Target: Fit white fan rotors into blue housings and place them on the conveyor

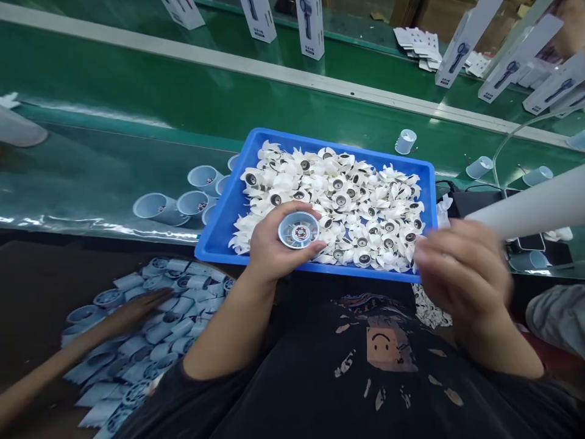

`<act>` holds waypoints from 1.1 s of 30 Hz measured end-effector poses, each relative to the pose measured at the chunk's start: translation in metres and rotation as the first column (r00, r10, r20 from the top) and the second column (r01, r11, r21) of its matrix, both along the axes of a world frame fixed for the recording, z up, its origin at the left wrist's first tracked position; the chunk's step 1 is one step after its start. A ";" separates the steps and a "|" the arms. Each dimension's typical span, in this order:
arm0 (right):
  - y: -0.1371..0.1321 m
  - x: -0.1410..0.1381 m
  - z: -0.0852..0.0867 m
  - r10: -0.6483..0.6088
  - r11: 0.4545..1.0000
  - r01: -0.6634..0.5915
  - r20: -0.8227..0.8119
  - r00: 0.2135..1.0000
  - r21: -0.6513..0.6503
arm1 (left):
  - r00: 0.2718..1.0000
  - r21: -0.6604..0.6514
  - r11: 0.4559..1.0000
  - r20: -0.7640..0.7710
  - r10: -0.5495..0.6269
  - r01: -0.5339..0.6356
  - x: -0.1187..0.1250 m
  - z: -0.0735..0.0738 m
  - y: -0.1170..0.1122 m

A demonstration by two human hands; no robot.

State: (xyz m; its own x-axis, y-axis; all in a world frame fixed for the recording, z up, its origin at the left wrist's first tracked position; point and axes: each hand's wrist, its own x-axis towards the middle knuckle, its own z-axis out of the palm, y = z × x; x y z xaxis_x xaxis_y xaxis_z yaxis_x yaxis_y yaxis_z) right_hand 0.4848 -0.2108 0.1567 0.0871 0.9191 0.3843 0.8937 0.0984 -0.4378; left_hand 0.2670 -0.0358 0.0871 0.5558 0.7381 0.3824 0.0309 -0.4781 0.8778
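Note:
My left hand (267,247) is closed around a light blue fan housing (298,230), a short round cup whose open end faces me. Spokes and a small reddish centre part show inside it. It is held over the front left of a blue tray (223,213) heaped with white fan impellers (340,200), many with a dark round hub. My right hand (466,268) hovers by the tray's front right corner, apart from the housing. Motion smears its fingers, and whether anything is in them cannot be made out.
More light blue housings (159,208) stand left of the tray, and another (406,141) behind it. Another person's hand (153,302) reaches into a pile of housings (164,335) at lower left. White boxes (311,30) line the green conveyor's far side. A white tube (539,204) crosses at right.

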 end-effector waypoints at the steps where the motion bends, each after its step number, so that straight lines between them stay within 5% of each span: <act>1: 0.009 -0.001 -0.004 0.026 0.997 -0.020 0.090 0.996 -0.069 | 1.000 0.007 1.000 -0.021 -0.021 0.021 -0.001 0.001 0.000; 4: 0.035 0.001 -0.021 0.060 0.942 0.066 0.357 0.932 -0.330 | 0.996 0.035 0.997 -0.064 -0.062 0.065 -0.003 0.002 0.000; 7: 0.044 0.000 -0.032 0.103 0.906 0.106 0.456 0.884 -0.411 | 0.992 0.045 0.994 -0.092 -0.091 0.096 -0.004 0.004 0.000; 16: 0.045 -0.013 -0.031 -0.014 0.790 0.267 0.418 0.908 -0.552 | 0.988 0.093 0.986 -0.086 -0.127 0.135 -0.005 0.004 0.000; 22: 0.059 -0.030 -0.039 -0.155 0.749 0.366 0.391 0.907 -0.553 | 1.000 0.048 0.999 -0.006 -0.021 0.021 -0.001 -0.007 0.001; 26: 0.064 -0.037 -0.042 -0.263 0.755 0.420 0.354 0.898 -0.504 | 0.983 0.122 0.990 0.163 -0.090 0.070 0.002 -0.012 0.000; 29: 0.059 -0.038 -0.033 -0.314 0.792 0.407 0.269 0.911 -0.455 | 0.988 0.144 0.987 0.126 -0.095 0.077 -0.002 -0.008 -0.005; 33: 0.040 -0.042 -0.009 -0.193 0.921 0.159 -0.061 0.979 -0.355 | 0.989 0.266 0.953 -0.043 -0.139 0.146 -0.011 0.004 -0.018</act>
State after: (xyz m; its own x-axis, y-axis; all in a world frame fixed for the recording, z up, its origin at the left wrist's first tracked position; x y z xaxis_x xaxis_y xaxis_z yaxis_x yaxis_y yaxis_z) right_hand 0.4425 -0.1704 0.1473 0.2794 0.9598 0.0270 0.8366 -0.2295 -0.4974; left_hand 0.2562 -0.0541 0.0914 0.6588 0.5228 0.5410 -0.0356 -0.6966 0.7166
